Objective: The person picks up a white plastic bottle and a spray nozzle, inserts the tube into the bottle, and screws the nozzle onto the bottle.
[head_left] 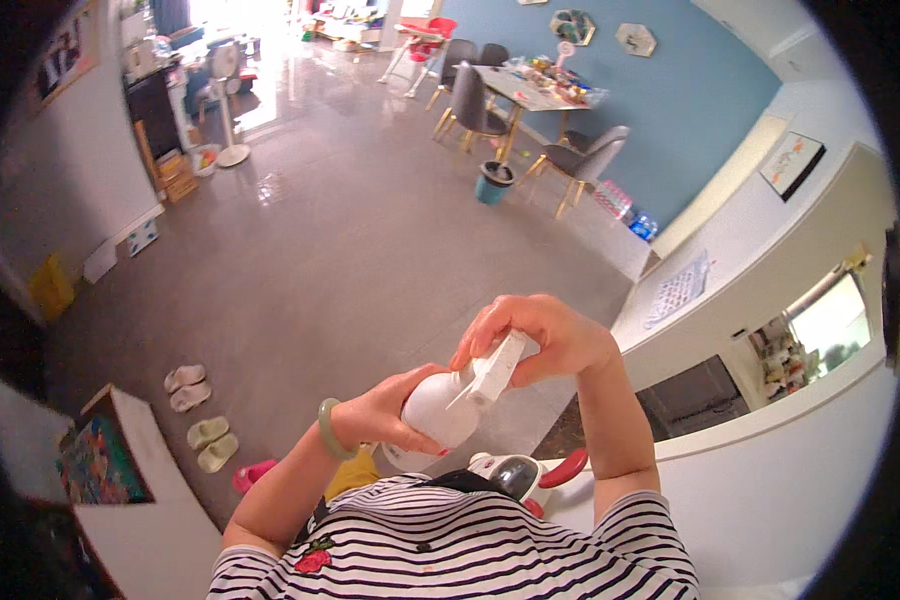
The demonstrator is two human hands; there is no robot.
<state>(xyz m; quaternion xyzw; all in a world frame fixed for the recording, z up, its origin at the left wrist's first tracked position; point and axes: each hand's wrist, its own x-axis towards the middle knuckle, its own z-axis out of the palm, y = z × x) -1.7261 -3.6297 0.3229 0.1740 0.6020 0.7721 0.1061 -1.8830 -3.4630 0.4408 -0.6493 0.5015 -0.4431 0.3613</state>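
Observation:
In front of my chest I hold a white spray bottle point(442, 412) with a rounded body and a long white head point(493, 372). My left hand point(388, 408), with a pale green bangle at the wrist, is wrapped round the body. Around the head, the fingers and thumb of my right hand point(542, 335) are closed. The head tilts up and to the right. Just below the bottle, close to my body, is a white appliance with a dark window point(515, 476) and a red handle point(564, 468); neither hand touches it.
Grey floor stretches ahead. Pale slippers point(213, 442) and clogs point(187, 388) lie at left beside a white cabinet point(150, 530). A low white wall point(750, 440) runs along my right. Farther off stand a bin point(493, 183), grey chairs point(470, 105), a cluttered table point(525, 92) and a fan point(227, 100).

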